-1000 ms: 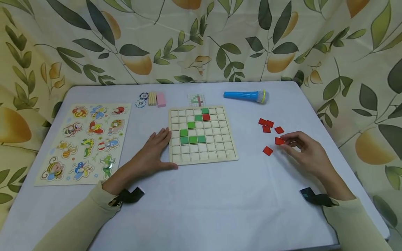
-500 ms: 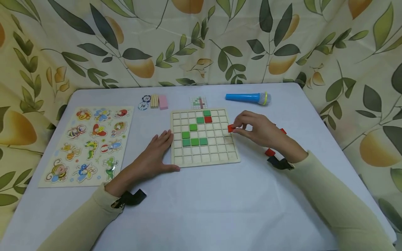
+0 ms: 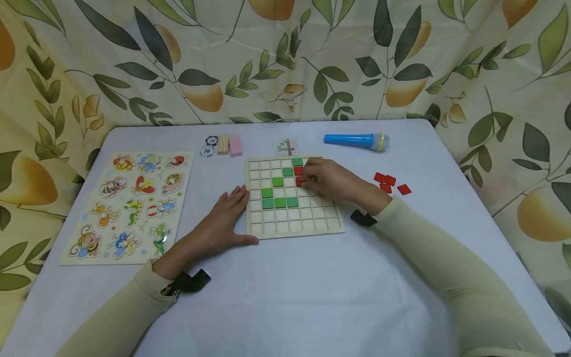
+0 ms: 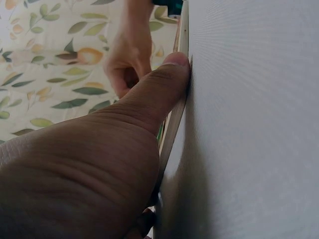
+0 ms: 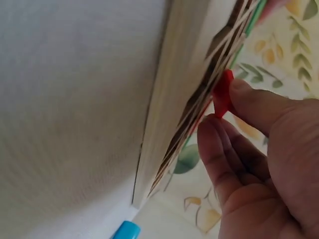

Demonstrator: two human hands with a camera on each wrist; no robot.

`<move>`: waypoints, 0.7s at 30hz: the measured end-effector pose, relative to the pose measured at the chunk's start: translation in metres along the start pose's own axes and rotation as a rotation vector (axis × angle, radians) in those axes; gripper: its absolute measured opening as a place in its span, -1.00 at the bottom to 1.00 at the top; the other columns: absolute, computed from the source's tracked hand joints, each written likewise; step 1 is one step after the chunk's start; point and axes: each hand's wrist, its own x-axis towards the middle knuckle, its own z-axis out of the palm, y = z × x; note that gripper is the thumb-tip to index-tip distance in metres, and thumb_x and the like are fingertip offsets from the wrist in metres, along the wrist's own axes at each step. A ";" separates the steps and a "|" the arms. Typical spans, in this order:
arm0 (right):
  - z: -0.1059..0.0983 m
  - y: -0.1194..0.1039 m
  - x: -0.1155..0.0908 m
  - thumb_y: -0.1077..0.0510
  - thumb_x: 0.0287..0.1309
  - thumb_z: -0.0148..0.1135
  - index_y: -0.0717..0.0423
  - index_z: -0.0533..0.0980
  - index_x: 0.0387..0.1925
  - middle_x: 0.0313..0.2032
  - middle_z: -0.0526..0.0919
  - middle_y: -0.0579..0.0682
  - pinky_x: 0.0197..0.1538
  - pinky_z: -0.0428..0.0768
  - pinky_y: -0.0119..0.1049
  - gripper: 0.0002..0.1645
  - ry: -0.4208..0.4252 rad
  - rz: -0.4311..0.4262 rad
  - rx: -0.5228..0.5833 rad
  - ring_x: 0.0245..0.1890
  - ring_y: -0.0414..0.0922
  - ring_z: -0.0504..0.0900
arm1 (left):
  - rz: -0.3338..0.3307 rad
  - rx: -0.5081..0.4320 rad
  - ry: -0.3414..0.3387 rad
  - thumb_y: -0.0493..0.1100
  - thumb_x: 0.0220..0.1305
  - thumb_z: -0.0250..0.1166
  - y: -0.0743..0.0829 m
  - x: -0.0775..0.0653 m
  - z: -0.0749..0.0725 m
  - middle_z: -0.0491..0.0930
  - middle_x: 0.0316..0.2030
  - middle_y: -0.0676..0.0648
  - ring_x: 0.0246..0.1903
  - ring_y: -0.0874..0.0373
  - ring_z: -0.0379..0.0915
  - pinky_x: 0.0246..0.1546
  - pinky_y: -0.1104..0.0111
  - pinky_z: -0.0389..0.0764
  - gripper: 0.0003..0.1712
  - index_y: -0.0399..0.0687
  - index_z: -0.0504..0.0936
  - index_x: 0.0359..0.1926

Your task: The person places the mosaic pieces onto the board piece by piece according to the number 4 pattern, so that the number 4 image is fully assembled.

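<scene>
A pale wooden grid board [image 3: 296,228] lies mid-table with several green tiles [image 3: 280,203] and a red tile [image 3: 298,170] in its cells. My left hand [image 3: 217,224] rests against its left side, fingers straight along the edge and thumb near the lower left corner. In the left wrist view, the thumb touches the board's edge. Over the board's upper right part, my right hand [image 3: 332,179] pinches another red tile [image 5: 223,93] between thumb and fingertips. That tile is tilted at the board's surface, just below the placed red one. The right hand covers several cells.
Several loose red tiles [image 3: 385,188] lie right of the board. A blue toy microphone [image 3: 350,139] and a small pattern card [image 3: 285,147] are behind it. An insect picture board [image 3: 127,208] lies left; a pink block [image 3: 235,146], a striped block [image 3: 223,145] and round chips [image 3: 207,150] stand farther back.
My right hand has taken a red tile from the loose ones and carried it left onto the board. The left hand has stayed at the board's edge.
</scene>
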 end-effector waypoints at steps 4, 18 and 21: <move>-0.001 0.000 0.006 0.23 0.35 0.45 0.05 0.71 -0.19 -0.13 0.63 0.00 -0.05 0.67 -0.24 -0.95 -0.040 0.006 -0.046 -0.11 -0.08 0.56 | 0.000 -0.006 0.000 0.37 0.08 0.60 0.001 0.001 0.000 -0.22 0.76 -0.10 0.77 -0.02 -0.39 0.79 0.01 -0.26 0.49 -0.16 -0.09 0.72; -0.003 -0.008 0.020 0.30 0.33 0.43 0.11 0.61 -0.39 -0.31 0.50 0.04 -0.21 0.43 -0.25 -0.82 -0.106 0.039 -0.079 -0.26 -0.06 0.45 | -0.006 0.012 -0.007 0.37 0.07 0.61 0.002 0.000 0.000 -0.22 0.76 -0.11 0.77 -0.04 -0.37 0.79 -0.01 -0.24 0.50 -0.17 -0.08 0.72; -0.006 -0.007 0.025 0.32 0.30 0.45 0.10 0.58 -0.43 -0.33 0.50 0.03 -0.21 0.42 -0.24 -0.78 -0.118 0.107 -0.051 -0.27 -0.05 0.45 | 0.000 0.004 -0.004 0.36 0.07 0.61 0.004 0.001 0.000 -0.22 0.76 -0.11 0.77 -0.05 -0.37 0.79 -0.02 -0.24 0.49 -0.17 -0.08 0.72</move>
